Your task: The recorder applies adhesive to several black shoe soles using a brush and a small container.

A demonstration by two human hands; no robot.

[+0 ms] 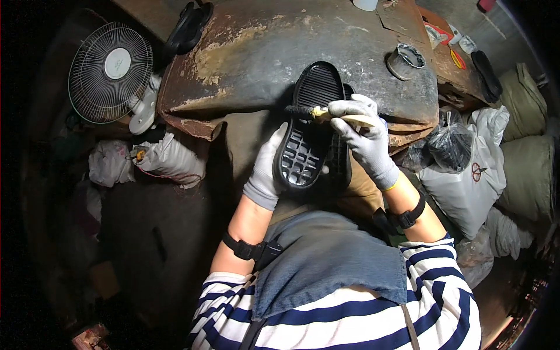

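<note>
My left hand (267,163), in a white and grey work glove, grips a black shoe sole (304,153) by its left edge. The sole is tilted, its ribbed toe part pointing away and its gridded heel part toward me. Behind its right side, partly hidden, is a second black sole (341,156); what supports it I cannot make out. My gloved right hand (366,139) is closed round the pale handle of a brush (318,113). The brush's dark bristles lie across the middle of the front sole; whether they touch it is hard to tell.
Ahead is a worn, stained work surface (262,58) with a smeared open tin (405,62) at its right. A fan (112,73) stands at the left, near black soles (189,28). White sacks (466,181), black bags (452,143) and scissors (478,171) crowd the right.
</note>
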